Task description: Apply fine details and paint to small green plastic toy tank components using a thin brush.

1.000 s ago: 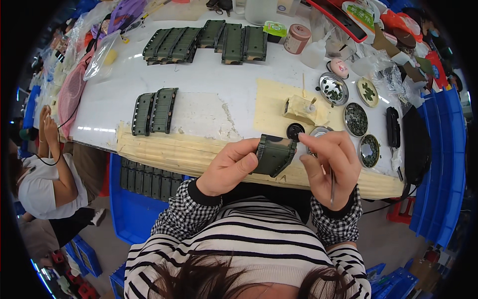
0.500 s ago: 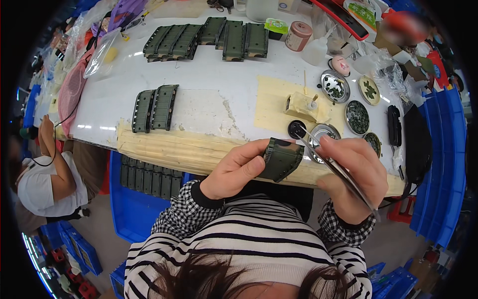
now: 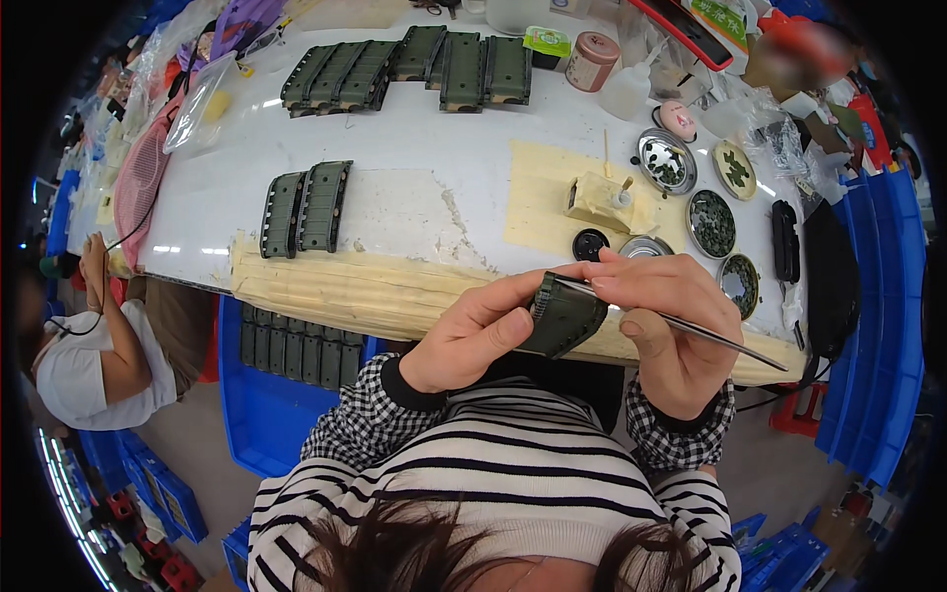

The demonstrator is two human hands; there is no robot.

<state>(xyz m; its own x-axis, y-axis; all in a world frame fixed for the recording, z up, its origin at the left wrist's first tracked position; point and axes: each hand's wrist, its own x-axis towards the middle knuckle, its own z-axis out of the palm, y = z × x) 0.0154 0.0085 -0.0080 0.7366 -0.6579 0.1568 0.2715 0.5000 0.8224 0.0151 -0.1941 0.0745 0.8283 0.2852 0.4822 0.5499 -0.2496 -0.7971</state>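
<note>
The left hand (image 3: pixel 473 335) pinches a dark green moulded part (image 3: pixel 564 316) just above the surface's (image 3: pixel 414 212) taped near edge, steadying it while the right hand (image 3: pixel 666 321), fingers closed, works thin tweezers (image 3: pixel 691 328) against its top.

Your left hand (image 3: pixel 473 331) grips a dark green plastic part (image 3: pixel 562 316) just above the near edge of the desk (image 3: pixel 414 148), while your right hand (image 3: pixel 666 321) holds a thin brush (image 3: pixel 691 326) with its tip against that part. Two matching green pieces (image 3: pixel 306 207) lie side by side on the desk to your left, and small round dishes (image 3: pixel 710 222) sit to your right.
</note>
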